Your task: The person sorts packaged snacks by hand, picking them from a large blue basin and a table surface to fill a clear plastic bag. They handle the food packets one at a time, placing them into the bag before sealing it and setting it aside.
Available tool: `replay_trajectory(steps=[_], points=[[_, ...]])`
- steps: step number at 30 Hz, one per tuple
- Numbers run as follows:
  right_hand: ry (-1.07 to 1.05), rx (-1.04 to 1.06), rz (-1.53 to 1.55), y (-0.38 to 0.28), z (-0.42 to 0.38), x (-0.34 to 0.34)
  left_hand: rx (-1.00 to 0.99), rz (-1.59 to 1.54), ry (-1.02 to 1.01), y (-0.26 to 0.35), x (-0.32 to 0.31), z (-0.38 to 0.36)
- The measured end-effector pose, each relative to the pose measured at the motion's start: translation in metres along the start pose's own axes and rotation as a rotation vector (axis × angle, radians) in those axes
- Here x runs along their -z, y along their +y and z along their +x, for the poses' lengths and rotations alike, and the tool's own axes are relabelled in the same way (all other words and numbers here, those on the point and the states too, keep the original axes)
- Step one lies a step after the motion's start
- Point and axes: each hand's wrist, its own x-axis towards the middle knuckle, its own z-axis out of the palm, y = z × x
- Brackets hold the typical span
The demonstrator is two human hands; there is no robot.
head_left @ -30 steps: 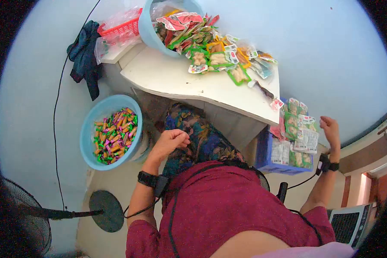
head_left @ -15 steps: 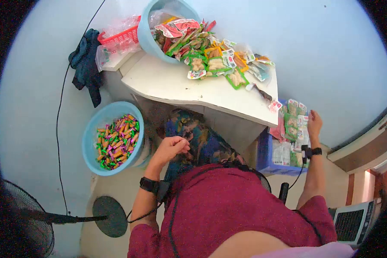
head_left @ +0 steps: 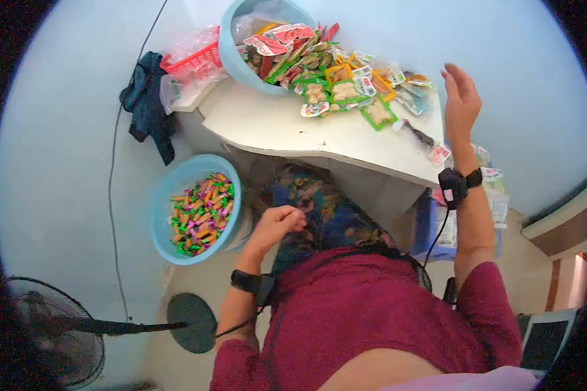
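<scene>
My left hand (head_left: 278,226) hangs above my lap, its fingers curled together; whatever they might hold is hidden. My right hand (head_left: 461,104) is raised beside the table's right end, fingers stretched out with nothing visible in them. Packaged snacks (head_left: 346,88) in green, yellow and red wrappers spill from a tilted blue basin (head_left: 233,55) onto the white table (head_left: 274,133). A dark packet (head_left: 419,133) with a red and white label (head_left: 439,154) lies near the table's right corner. The blue crate (head_left: 426,225) holding more packs stands below my right forearm.
On the left, a round blue tub (head_left: 160,228) holds many small wrapped candies (head_left: 202,214). A red basket (head_left: 192,60) with plastic bags and a dark cloth (head_left: 149,98) are at the upper left. A fan (head_left: 59,332) stands at the lower left.
My right hand has moved up from the crate to beside the table's right end. My left hand stays curled over my lap. The whole view has shifted slightly.
</scene>
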Motion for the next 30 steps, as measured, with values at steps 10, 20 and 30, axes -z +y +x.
replay_trajectory(steps=[10, 20, 30], points=[[-0.185, -0.166, 0.325, -0.005, 0.007, -0.138, -0.116, 0.058, 0.052, 0.054, 0.003, 0.019], [-0.006, -0.898, 0.308, 0.196, 0.043, -0.092, -0.049, -0.003, 0.006, 0.023, 0.004, 0.028], [-0.457, -0.587, -0.404, 0.267, 0.061, -0.127, -0.003, -0.008, 0.002, 0.009, 0.003, 0.035]])
